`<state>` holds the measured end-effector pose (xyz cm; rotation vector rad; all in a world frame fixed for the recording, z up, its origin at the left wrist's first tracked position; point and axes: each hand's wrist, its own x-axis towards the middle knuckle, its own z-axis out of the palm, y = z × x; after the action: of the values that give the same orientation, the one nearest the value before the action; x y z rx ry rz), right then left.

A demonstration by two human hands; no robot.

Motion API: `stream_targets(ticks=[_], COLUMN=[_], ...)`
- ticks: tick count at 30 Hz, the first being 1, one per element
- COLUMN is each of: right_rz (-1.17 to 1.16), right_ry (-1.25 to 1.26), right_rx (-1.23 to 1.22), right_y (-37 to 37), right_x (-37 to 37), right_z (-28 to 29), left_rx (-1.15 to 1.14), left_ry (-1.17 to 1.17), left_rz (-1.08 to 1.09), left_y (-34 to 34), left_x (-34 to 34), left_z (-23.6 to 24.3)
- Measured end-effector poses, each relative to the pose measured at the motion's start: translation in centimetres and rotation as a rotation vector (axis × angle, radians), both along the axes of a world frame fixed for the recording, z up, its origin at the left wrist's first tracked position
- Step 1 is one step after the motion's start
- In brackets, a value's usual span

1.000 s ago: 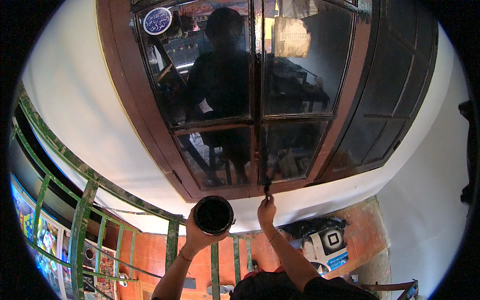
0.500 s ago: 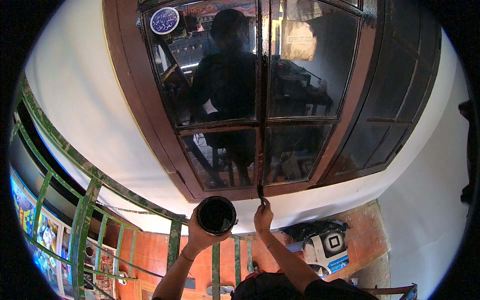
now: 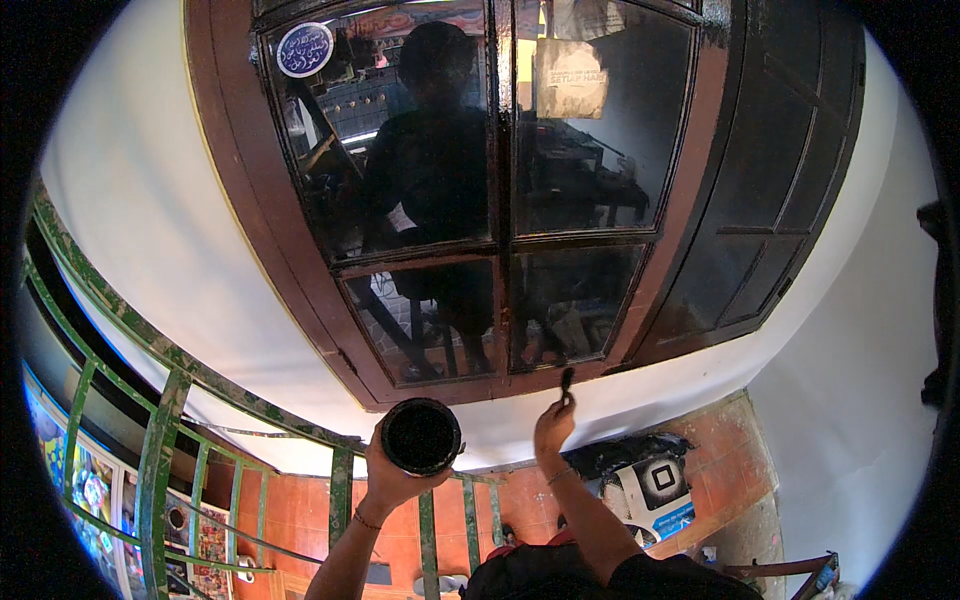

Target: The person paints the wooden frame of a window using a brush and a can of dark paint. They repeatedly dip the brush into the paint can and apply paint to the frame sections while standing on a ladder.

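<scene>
My left hand (image 3: 397,476) is wrapped round a round can of black paint (image 3: 421,437), held with its open top facing up. In my right hand (image 3: 553,428) is a small paintbrush (image 3: 567,384), its dark bristles pointing up near the bottom rail of the window. The wooden window frame (image 3: 650,285) is brown, with glossy black paint on the centre post and the bars round the glass panes (image 3: 590,185). Whether the bristles touch the wood I cannot tell.
A green, paint-spotted metal scaffold (image 3: 160,470) stands at the left and below my hands. Under it is an orange tiled floor (image 3: 300,510). A white and blue sack (image 3: 655,500) with black plastic lies at lower right. White wall (image 3: 110,190) surrounds the window, bearing a round blue sticker (image 3: 305,50) on its glass.
My right hand and the paintbrush have moved right along the bottom rail, away from the centre post. The can in my left hand stays almost in place. The view has shifted slightly.
</scene>
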<state>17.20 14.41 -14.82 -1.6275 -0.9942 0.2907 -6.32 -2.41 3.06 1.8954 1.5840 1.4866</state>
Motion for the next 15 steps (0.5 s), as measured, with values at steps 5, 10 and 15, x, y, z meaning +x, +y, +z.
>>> stream_targets(ticks=[5, 10, 15], right_rz=[-0.037, 0.065, 0.296], right_ry=[0.039, 0.009, 0.004], right_rx=[-0.004, 0.019, -0.05], right_y=[3.3, 2.0, -0.6], right_x=[3.1, 0.4, -3.7], right_z=[0.3, 0.2, 0.3], left_rx=[-0.004, -0.001, -0.035], left_ry=[-0.05, -0.027, -0.007], left_rz=[-0.01, -0.003, -0.003], left_y=[0.2, 0.3, 0.0], left_x=[0.2, 0.1, -0.4], left_z=[0.3, 0.3, -0.1])
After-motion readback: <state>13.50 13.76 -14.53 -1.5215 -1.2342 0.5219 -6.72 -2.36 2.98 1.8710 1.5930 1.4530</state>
